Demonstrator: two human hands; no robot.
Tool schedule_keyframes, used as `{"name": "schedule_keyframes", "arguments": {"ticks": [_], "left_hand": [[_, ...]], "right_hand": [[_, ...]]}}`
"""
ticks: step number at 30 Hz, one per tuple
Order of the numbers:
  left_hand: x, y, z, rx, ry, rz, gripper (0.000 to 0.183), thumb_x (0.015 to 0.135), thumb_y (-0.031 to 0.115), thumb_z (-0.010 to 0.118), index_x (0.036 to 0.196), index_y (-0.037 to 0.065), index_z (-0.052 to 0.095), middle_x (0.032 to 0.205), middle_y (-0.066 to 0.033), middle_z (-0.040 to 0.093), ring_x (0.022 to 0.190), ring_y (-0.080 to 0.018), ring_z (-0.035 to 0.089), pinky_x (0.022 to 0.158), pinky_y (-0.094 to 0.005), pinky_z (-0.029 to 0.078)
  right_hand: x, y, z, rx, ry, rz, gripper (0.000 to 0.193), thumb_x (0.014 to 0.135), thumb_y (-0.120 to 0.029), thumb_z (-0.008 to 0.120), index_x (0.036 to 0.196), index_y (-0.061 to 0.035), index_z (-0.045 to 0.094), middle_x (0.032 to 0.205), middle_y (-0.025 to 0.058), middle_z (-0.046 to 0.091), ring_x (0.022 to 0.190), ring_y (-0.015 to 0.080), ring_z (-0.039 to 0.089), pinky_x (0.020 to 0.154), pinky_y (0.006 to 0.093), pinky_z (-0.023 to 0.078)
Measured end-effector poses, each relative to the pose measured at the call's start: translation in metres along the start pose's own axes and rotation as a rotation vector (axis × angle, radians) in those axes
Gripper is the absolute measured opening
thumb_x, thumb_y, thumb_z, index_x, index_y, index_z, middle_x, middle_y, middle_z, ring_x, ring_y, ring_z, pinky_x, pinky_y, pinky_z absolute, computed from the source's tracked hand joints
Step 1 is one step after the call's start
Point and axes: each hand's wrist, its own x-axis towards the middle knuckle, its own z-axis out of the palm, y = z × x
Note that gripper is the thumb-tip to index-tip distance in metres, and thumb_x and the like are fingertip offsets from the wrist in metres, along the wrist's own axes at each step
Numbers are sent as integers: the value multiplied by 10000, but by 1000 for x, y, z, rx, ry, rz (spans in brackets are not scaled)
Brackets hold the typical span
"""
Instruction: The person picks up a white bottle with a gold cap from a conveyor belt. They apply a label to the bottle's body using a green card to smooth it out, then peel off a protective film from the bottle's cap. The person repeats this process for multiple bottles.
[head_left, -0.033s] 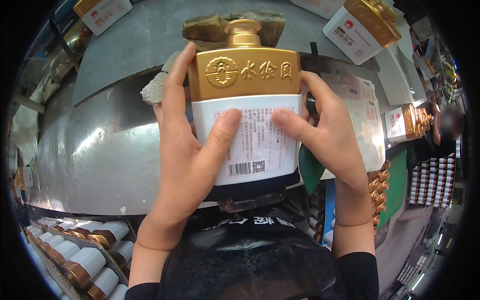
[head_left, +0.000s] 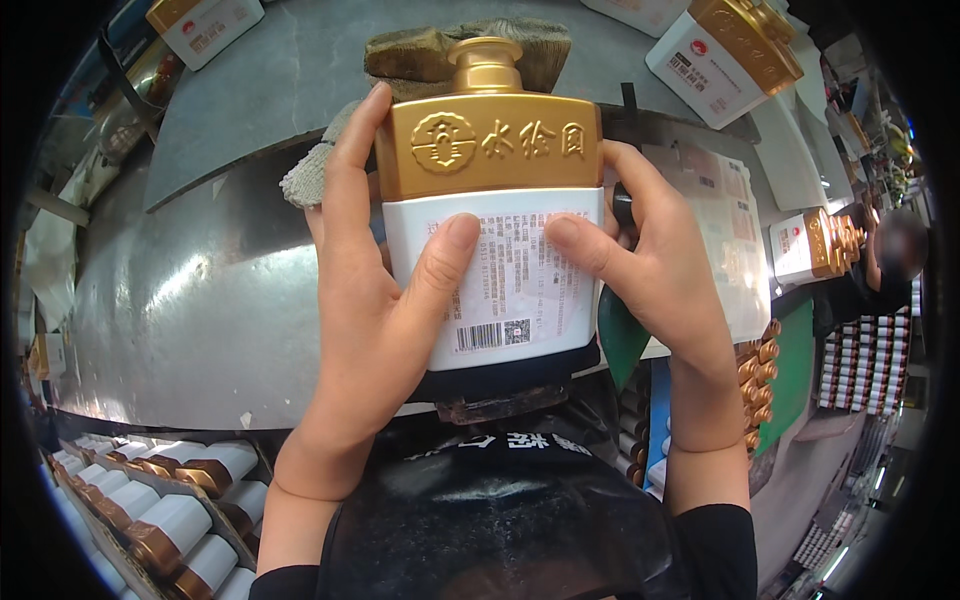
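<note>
A flat bottle [head_left: 490, 150] with a gold embossed shoulder and neck and a white lower body is held upright in front of me. My left hand [head_left: 370, 290] grips its left side, thumb laid on the front label and fingers behind. On the other side my right hand [head_left: 660, 260] mirrors this, its thumb pressed on the label's upper right. The label [head_left: 500, 290] carries small print and a barcode near its bottom. Under the bottle's base shows a dark pad [head_left: 510, 380]. Behind its neck lies a worn wooden block [head_left: 405, 58].
A knitted glove [head_left: 308, 178] lies left of the bottle on the metal table [head_left: 200, 310]. Label sheets [head_left: 715, 230] sit at right, near more gold-and-white bottles [head_left: 715, 75]. Crated bottles [head_left: 170, 525] fill the lower left. At far right is another person [head_left: 890, 255].
</note>
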Motion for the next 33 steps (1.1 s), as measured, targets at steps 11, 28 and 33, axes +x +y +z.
{"name": "schedule_keyframes", "arguments": {"ticks": [11,28,33], "left_hand": [[-14,7,-11,-458,-36,-197,672,962,277,507,1508,8,222,1468,-183,359,1223,-229,519,941,-305,474],[-15,12,-13,-558,-108,-211,977,803,298,724,1536,42,131,1473,-219,346,1377,-317,353,1113,-417,318],[-1,19,-4,-398,-29,-164,782,895,277,651,1510,35,234,1391,-207,428,1297,-290,428,1072,-390,361]], "right_hand": [[-16,4,-8,198,-75,34,619,926,-318,641,1358,78,441,954,28,611,735,24,525,621,164,410],[-17,2,-10,118,-17,11,755,781,-199,792,1390,46,421,792,-19,525,737,32,491,659,173,409],[-12,-4,-4,-56,12,-87,780,769,-198,809,1392,54,415,752,-43,505,670,17,464,602,155,382]]}}
